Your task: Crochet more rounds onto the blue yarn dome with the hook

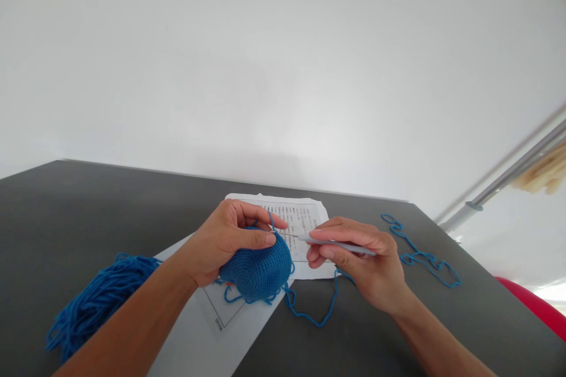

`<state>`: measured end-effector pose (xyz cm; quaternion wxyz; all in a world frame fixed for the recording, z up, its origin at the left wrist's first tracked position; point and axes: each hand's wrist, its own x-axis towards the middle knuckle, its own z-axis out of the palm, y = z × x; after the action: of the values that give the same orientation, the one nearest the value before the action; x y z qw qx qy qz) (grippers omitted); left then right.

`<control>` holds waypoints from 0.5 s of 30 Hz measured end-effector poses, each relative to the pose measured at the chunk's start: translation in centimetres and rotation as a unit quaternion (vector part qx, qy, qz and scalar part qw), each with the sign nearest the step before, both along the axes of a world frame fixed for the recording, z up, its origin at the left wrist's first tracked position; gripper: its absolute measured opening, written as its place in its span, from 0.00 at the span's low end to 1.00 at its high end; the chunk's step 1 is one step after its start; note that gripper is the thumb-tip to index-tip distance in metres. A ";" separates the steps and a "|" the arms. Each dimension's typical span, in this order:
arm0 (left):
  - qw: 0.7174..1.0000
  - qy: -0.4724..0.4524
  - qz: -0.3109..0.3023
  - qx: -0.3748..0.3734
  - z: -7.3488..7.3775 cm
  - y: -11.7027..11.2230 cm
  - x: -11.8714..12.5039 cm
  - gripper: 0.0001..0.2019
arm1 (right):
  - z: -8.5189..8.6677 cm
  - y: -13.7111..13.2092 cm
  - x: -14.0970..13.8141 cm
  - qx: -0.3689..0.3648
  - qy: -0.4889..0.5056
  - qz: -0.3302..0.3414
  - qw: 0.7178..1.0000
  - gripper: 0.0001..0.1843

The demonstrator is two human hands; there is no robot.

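My left hand is closed around a round blue crocheted piece, thumb pressed on its upper edge, a strand of yarn running over the index finger. My right hand pinches a grey crochet hook whose tip points left into the edge of the piece. A blue yarn strand trails from the piece across the dark table under my right hand.
A printed paper sheet lies behind the hands, another white sheet beneath the work. A loose blue yarn bundle sits at the left. More yarn snakes at the right. A white wall stands behind; something red shows at the right edge.
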<state>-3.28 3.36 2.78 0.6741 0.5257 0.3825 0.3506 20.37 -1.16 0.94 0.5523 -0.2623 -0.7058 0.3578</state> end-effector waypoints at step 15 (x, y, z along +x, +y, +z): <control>0.997 -0.071 0.011 -0.019 -0.2 -1.2 1.8 0.11 | -2.7 -0.4 -2.3 -0.135 0.180 -0.058 0.973 0.10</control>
<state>-1.49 2.20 2.62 0.7056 0.4819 0.3464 0.3872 18.04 -1.54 -1.71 0.6496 -0.3060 -0.5232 0.4589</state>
